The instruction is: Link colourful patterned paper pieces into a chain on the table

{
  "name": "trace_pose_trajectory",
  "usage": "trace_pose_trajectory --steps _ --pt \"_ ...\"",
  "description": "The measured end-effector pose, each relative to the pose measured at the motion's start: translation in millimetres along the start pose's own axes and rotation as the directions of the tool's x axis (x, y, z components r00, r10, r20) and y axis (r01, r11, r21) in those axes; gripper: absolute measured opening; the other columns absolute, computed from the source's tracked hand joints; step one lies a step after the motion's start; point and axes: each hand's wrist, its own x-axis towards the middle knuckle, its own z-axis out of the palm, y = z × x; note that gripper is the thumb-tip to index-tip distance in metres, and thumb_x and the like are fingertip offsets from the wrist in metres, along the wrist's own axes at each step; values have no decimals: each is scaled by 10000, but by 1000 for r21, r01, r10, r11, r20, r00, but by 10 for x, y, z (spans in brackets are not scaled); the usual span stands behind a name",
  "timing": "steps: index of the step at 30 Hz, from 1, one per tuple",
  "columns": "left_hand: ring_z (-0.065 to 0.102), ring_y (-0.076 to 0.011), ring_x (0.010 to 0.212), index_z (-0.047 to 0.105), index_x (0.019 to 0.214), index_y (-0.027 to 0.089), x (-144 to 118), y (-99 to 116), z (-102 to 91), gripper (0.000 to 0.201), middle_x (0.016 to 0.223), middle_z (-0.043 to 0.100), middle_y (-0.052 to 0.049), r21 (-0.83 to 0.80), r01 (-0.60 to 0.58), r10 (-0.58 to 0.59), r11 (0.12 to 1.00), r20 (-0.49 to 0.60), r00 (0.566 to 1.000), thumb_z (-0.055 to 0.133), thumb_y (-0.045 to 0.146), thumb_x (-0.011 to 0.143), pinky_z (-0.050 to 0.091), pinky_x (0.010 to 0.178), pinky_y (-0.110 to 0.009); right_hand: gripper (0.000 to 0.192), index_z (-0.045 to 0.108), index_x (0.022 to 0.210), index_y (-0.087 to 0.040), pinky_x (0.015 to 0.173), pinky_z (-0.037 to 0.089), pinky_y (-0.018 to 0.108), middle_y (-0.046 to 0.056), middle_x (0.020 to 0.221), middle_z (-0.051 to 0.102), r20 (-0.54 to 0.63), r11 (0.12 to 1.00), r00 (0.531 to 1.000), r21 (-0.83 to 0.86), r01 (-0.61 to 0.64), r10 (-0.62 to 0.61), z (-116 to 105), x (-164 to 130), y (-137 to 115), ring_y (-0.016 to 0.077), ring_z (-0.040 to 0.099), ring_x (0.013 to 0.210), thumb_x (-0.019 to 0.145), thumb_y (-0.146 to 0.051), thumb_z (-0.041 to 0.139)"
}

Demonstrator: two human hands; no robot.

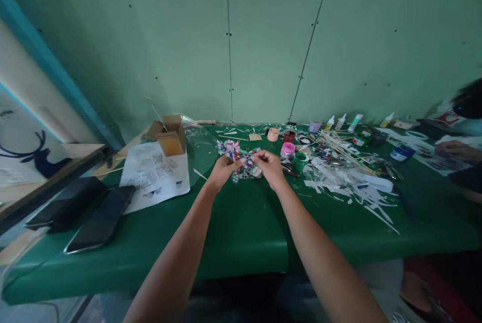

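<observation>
Both my arms reach out over a green table (244, 227). My left hand (222, 168) and my right hand (269, 166) pinch the same piece of multicoloured patterned paper (245, 163), held just above the table between them. A second bit of the same patterned paper (229, 148) lies on the table just behind my left hand. Small paint pots stand close to my right hand: a pink one (287, 150) and a green one (300, 160).
A small cardboard box (171, 136) sits on a printed sheet (156, 175) at the left. Two dark phones (101, 218) lie near the left edge. White paper scraps (354, 185), wooden sticks (344, 148), glue bottles (341, 121) cover the right. Another person's hand (454, 149) rests far right.
</observation>
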Motion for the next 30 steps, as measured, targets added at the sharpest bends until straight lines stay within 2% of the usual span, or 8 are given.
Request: trace_pose_trajectory --steps 3,7,9,11,18,22,26,30 --pt "555 -131 603 630 758 135 2 -22 62 324 692 623 -34 -96 105 -112 990 -69 991 703 434 659 453 563 -245 241 673 730 -193 640 407 261 -7 685 611 -3 999 999 29 -41 41 15 -3 9 143 530 668 685 -430 686" --pt "520 -99 504 627 765 153 41 -60 39 285 622 588 0 -127 116 -138 985 -183 973 700 410 663 387 472 -212 267 650 704 -201 572 425 262 -25 652 590 -176 937 950 284 -202 258 -34 35 26 131 514 613 602 -432 736" --pt "498 -90 472 623 743 154 47 -58 11 291 578 560 13 -99 116 -135 988 -208 969 707 419 657 364 457 -208 288 628 686 -202 503 404 246 -40 595 549 -165 884 927 397 -249 336 -63 45 10 114 481 553 558 -420 767" --pt "483 -90 463 622 720 153 41 -46 -7 313 547 539 17 -61 127 -137 990 -227 964 710 445 652 356 454 -211 309 627 695 -200 478 399 237 -46 575 538 -109 859 927 426 -283 359 -79 42 -20 105 478 529 538 -413 786" --pt "387 -68 461 607 633 152 27 -26 -29 312 501 458 45 53 130 -108 990 -311 944 752 426 593 301 464 -213 382 666 771 -183 489 447 238 -23 639 604 -29 866 921 353 -354 389 -68 14 -58 112 534 558 524 -440 803" --pt "342 -59 467 554 604 157 25 -10 -23 335 503 419 54 -7 130 -126 992 -290 949 744 433 603 276 464 -213 369 686 790 -186 512 468 257 -6 682 628 6 888 933 306 -343 359 -64 17 -12 135 563 602 540 -436 794" --pt "386 -66 483 553 663 163 15 20 10 348 555 463 42 -99 124 -144 987 -236 961 725 463 621 322 476 -213 368 706 854 -197 529 462 271 14 771 664 37 923 949 221 -315 314 -64 17 22 137 567 606 574 -425 775" --pt "419 -73 497 549 693 163 18 12 34 365 568 465 41 -130 144 -174 981 -259 950 719 478 622 357 484 -214 334 711 861 -191 610 449 256 14 768 670 63 963 972 136 -233 226 -56 17 18 132 578 664 605 -400 761"
